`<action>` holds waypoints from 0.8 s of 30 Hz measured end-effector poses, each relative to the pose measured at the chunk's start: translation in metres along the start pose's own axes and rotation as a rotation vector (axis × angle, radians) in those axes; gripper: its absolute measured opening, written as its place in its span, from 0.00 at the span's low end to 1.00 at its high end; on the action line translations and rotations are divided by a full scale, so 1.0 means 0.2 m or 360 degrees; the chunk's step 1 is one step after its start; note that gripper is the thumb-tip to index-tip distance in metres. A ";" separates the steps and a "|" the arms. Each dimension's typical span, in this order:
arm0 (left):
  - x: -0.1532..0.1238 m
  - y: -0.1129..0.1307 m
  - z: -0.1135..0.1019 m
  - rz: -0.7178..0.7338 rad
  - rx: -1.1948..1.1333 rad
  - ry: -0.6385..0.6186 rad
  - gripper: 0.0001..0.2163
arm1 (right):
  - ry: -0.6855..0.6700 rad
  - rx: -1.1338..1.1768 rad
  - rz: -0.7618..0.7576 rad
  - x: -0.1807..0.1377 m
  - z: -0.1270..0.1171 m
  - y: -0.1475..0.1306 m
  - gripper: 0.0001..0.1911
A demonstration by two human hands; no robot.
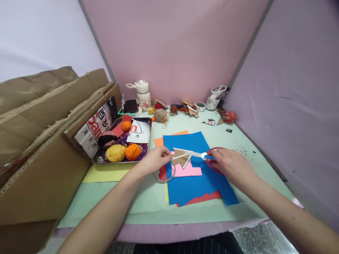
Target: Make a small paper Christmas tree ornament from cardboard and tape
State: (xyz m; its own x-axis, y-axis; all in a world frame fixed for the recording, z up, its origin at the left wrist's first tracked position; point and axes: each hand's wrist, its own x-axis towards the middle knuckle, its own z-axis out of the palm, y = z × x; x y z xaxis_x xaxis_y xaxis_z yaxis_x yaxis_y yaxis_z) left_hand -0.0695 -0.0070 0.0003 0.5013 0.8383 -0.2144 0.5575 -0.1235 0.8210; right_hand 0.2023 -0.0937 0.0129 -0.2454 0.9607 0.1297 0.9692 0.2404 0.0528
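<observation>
My left hand (159, 157) is closed in a pinch at a thin white strip of tape. A ring-shaped tape roll (164, 181) shows just below its fingers. In my right hand (225, 161) are the red handles of a pair of scissors (194, 153), whose blades point left towards my left fingers. Whether the blades touch the tape I cannot tell. Under the scissors lies a brown cardboard triangle (181, 157) with white strips along its edges. It rests on pink paper (188, 171) and a blue sheet (190, 190).
A metal tray (150, 135) at the left holds yellow and orange yarn balls and paper pieces. Cardboard sheets (45, 169) stand along the left side. At the back are a white bottle (143, 96), a beige yarn ball (160, 115) and a clear container (212, 102).
</observation>
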 end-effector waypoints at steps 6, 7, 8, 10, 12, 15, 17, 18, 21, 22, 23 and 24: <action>0.01 0.02 -0.04 -0.0082 -0.0421 0.0115 0.08 | -0.0061 -0.0098 0.0514 -0.07 0.13 0.36 0.15; 0.02 0.02 -0.03 -0.0103 -0.0496 0.0146 0.08 | -0.0121 -0.0110 0.0548 -0.08 0.15 0.39 0.16; 0.02 0.02 -0.03 -0.0118 -0.0557 0.0181 0.09 | -0.0156 -0.0124 0.0554 -0.08 0.17 0.41 0.16; 0.04 0.02 -0.02 -0.0135 -0.0662 0.0254 0.09 | -0.0105 -0.0156 0.0499 -0.07 0.17 0.38 0.16; 0.04 0.03 -0.01 -0.0111 -0.0810 0.0309 0.09 | 0.0083 -0.0164 0.0385 -0.03 0.13 0.28 0.15; 0.04 0.05 -0.01 -0.0025 -0.1087 0.0339 0.09 | 0.0211 0.0088 0.0013 0.06 0.04 0.03 0.14; 0.03 0.06 0.00 0.0029 -0.1206 0.0348 0.09 | 0.0058 0.0292 -0.0322 0.14 0.02 -0.14 0.13; 0.03 0.06 0.00 0.0046 -0.1242 0.0357 0.10 | -0.0023 0.0335 -0.0425 0.18 0.03 -0.21 0.13; 0.02 0.06 0.00 0.0077 -0.1280 0.0393 0.10 | -0.0126 0.0347 -0.0573 0.25 0.09 -0.34 0.14; 0.02 0.06 0.00 0.0075 -0.1278 0.0403 0.10 | -0.0117 0.0340 -0.0597 0.27 0.11 -0.35 0.15; 0.02 0.06 0.00 0.0069 -0.1272 0.0408 0.11 | -0.0100 0.0335 -0.0619 0.27 0.14 -0.36 0.15; 0.02 0.06 0.00 0.0062 -0.1266 0.0411 0.11 | -0.0086 0.0331 -0.0640 0.28 0.16 -0.36 0.16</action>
State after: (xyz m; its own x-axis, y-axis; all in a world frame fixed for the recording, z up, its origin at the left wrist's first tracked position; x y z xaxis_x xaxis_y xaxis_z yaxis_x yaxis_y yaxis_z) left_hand -0.0617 -0.0045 0.0095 0.2895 0.9484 -0.1295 -0.1392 0.1755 0.9746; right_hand 0.1188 -0.0532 -0.0145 -0.6073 0.7897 0.0876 0.7817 0.6135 -0.1121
